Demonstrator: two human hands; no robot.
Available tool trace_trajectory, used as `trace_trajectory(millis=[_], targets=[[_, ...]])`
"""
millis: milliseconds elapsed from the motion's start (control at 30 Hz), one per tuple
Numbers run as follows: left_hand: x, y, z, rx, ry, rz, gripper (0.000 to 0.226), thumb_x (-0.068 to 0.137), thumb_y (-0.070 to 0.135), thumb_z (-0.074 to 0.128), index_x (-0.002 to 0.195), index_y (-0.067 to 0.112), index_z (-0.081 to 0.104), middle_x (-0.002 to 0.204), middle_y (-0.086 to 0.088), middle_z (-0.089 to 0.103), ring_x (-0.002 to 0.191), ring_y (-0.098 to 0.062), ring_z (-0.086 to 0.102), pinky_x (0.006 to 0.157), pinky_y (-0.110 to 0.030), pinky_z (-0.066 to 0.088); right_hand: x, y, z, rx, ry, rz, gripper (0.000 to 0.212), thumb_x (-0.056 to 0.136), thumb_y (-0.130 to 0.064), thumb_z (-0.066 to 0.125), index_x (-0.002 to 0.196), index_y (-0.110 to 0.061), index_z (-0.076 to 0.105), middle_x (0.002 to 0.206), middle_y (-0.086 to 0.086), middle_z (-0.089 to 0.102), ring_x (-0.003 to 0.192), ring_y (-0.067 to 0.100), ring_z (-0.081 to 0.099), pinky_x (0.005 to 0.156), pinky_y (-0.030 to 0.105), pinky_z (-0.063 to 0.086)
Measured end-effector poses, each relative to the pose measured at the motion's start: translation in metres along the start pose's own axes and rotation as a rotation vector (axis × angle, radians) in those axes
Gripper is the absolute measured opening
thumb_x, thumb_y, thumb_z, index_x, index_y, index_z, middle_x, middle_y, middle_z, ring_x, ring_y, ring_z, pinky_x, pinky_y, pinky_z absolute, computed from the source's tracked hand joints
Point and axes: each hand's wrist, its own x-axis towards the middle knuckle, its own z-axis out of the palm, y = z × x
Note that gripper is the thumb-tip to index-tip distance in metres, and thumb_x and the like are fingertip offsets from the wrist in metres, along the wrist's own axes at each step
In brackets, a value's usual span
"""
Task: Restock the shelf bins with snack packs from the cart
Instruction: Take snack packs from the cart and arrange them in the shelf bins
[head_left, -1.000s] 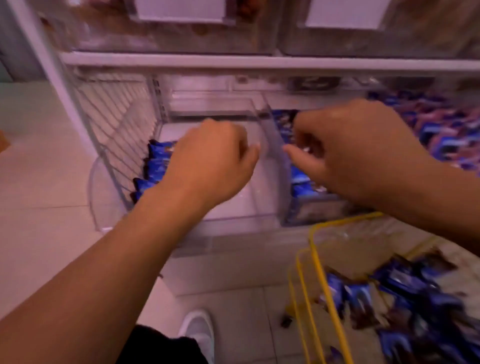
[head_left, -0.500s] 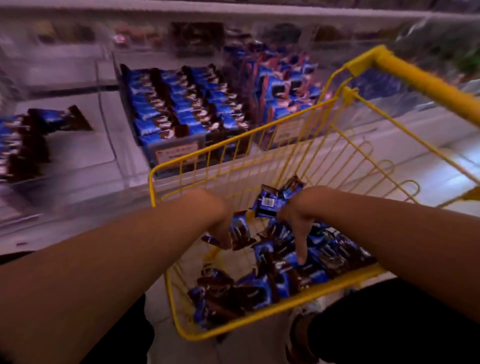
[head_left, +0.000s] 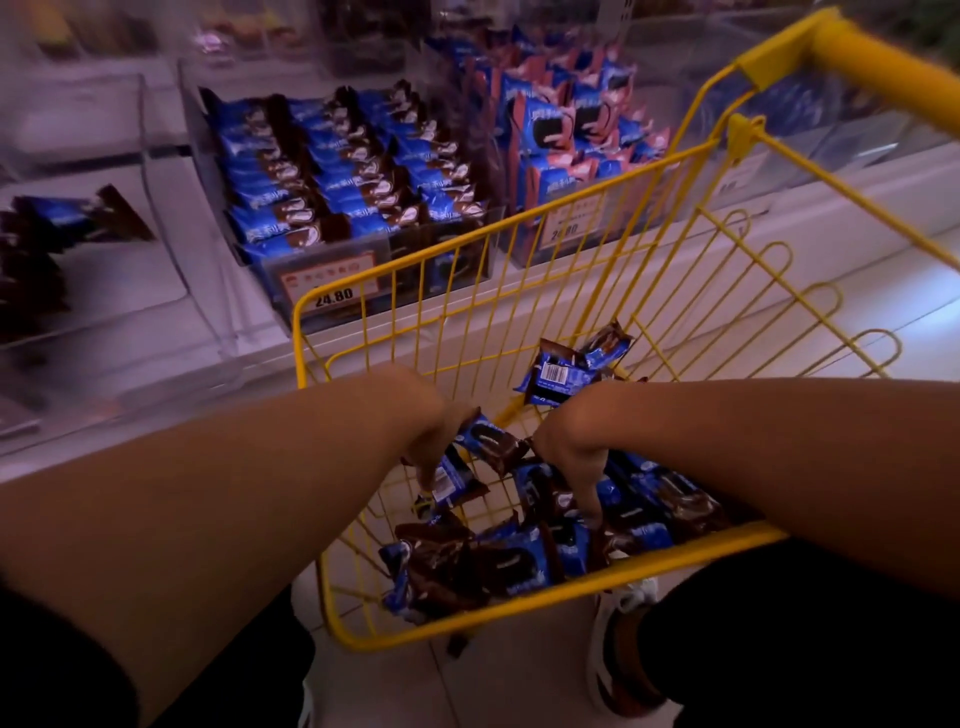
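Note:
Blue and brown snack packs lie piled in the yellow wire cart in front of me. My left hand reaches down into the cart and pinches a snack pack; another pack sticks up beside its fingers. My right hand is also down in the pile, one digit pointing into the packs, the other fingers hidden behind the hand. The clear shelf bin at the left holds only a few packs. The middle bin is full of rows.
A third bin to the right holds blue and pink packs. Price labels face the cart. The cart's yellow handle rises at the upper right. My shoe stands under the cart on the pale tiled floor.
A second ago both hands were up at the clear left bin. I turned to the cart and both hands dropped into its pile; since half a second ago they have sunk slightly deeper.

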Motion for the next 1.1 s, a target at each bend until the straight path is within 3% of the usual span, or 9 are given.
trace_trajectory(millis=[133, 300, 500, 600, 700, 867, 933, 1000, 1100], targets=[[0.003, 0.003, 0.005, 0.034, -0.016, -0.034, 0.106, 0.083, 0.039, 0.076, 0.155, 0.019, 0.000, 0.147, -0.015, 0.043, 0.098, -0.026, 0.055, 0.077, -0.037, 0.042, -0.006, 0.006, -0.005, 0.011, -0.046, 0.016, 0.062, 0.091, -0.040, 0.068, 0.141, -0.010, 0.048, 0.132, 0.006, 0.041, 0.069, 0.012, 0.047, 0.029, 0.014, 0.040], [0.008, 0.004, 0.001, 0.010, 0.018, 0.015, 0.094, 0.087, 0.039, 0.072, 0.153, 0.012, 0.010, 0.142, -0.014, 0.047, 0.107, -0.028, 0.056, 0.084, -0.039, 0.045, -0.001, 0.027, -0.009, 0.133, -0.085, 0.027, 0.059, 0.089, -0.028, 0.068, 0.143, -0.012, 0.048, 0.153, 0.013, 0.035, 0.123, 0.031, 0.055, 0.066, 0.030, 0.048], [0.014, 0.006, 0.001, 0.087, -0.003, 0.078, 0.061, 0.090, 0.022, 0.070, 0.140, 0.013, 0.038, 0.135, -0.011, 0.050, 0.113, -0.027, 0.054, 0.089, -0.036, 0.046, 0.006, 0.036, -0.019, 0.217, -0.070, 0.028, 0.058, 0.087, -0.016, 0.063, 0.143, -0.006, 0.048, 0.142, 0.019, 0.047, 0.080, 0.027, 0.048, 0.059, 0.031, 0.044], [0.014, 0.005, 0.003, 0.100, -0.039, 0.094, 0.075, 0.084, 0.022, 0.076, 0.146, 0.023, 0.034, 0.137, -0.011, 0.048, 0.099, -0.023, 0.048, 0.080, -0.037, 0.042, 0.008, 0.037, -0.023, 0.230, 0.021, 0.035, 0.064, 0.089, -0.020, 0.065, 0.147, -0.007, 0.042, 0.150, 0.020, 0.042, 0.102, 0.035, 0.064, 0.055, 0.030, 0.050], [0.015, 0.006, 0.005, 0.160, -0.035, 0.116, 0.084, 0.084, 0.023, 0.076, 0.152, 0.026, 0.027, 0.140, -0.012, 0.047, 0.108, -0.026, 0.052, 0.082, -0.037, 0.042, 0.011, 0.030, -0.017, 0.205, 0.044, 0.031, 0.079, 0.088, -0.033, 0.074, 0.152, -0.011, 0.032, 0.160, 0.012, 0.025, 0.122, 0.032, 0.056, 0.073, 0.032, 0.058], [0.012, 0.011, 0.003, 0.295, 0.021, 0.189, 0.072, 0.084, 0.033, 0.076, 0.145, 0.016, 0.041, 0.135, -0.007, 0.052, 0.114, -0.025, 0.053, 0.079, -0.031, 0.040, 0.012, 0.019, -0.009, -0.037, 0.102, 0.010, 0.090, 0.084, -0.045, 0.074, 0.153, -0.011, 0.028, 0.156, 0.006, 0.030, 0.103, 0.018, 0.049, 0.035, 0.019, 0.037], [0.010, 0.013, 0.002, 0.296, 0.026, 0.181, 0.063, 0.087, 0.032, 0.073, 0.141, 0.014, 0.045, 0.128, -0.008, 0.057, 0.103, -0.023, 0.055, 0.076, -0.030, 0.039, 0.016, 0.024, -0.010, 0.082, 0.134, 0.000, 0.085, 0.086, -0.034, 0.077, 0.151, -0.008, 0.029, 0.155, 0.010, 0.030, 0.101, 0.019, 0.054, 0.043, 0.012, 0.048], [0.009, 0.013, 0.001, 0.275, 0.068, 0.164, 0.052, 0.091, 0.030, 0.069, 0.136, 0.013, 0.050, 0.123, -0.008, 0.060, 0.094, -0.020, 0.053, 0.072, -0.030, 0.037, 0.014, 0.034, -0.018, 0.286, 0.145, 0.009, 0.085, 0.084, -0.025, 0.079, 0.151, -0.007, 0.029, 0.156, 0.013, 0.026, 0.110, 0.029, 0.061, 0.069, 0.028, 0.062], [0.003, 0.013, -0.009, 0.170, 0.039, 0.139, 0.061, 0.090, 0.032, 0.070, 0.142, 0.013, 0.044, 0.135, -0.008, 0.055, 0.110, -0.022, 0.055, 0.079, -0.031, 0.040, -0.005, 0.051, -0.035, 0.524, 0.183, 0.016, 0.091, 0.077, -0.022, 0.086, 0.148, -0.014, 0.029, 0.155, 0.011, 0.024, 0.112, 0.037, 0.062, 0.063, 0.035, 0.062]])
